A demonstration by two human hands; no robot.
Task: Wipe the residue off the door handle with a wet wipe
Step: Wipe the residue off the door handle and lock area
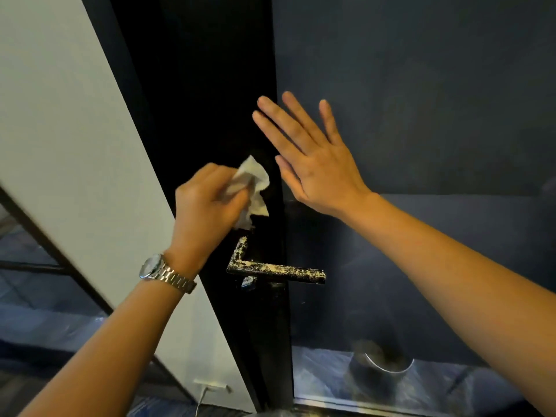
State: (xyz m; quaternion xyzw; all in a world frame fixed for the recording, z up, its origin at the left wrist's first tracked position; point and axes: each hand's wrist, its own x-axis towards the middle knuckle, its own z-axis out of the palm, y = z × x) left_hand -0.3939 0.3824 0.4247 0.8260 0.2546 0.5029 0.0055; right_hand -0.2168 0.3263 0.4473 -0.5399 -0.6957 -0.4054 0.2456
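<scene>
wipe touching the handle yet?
No: the wet wipe, bunched in the left hand, sits above the door handle, whose pale residue is untouched.

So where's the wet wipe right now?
The wet wipe is bunched in the left hand, just above the speckled door handle, not touching it.

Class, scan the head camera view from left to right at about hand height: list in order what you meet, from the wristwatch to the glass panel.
wristwatch → left hand → wet wipe → right hand → dark glass panel. The residue-speckled door handle sits lower, below the wet wipe, so it is left out.
</scene>
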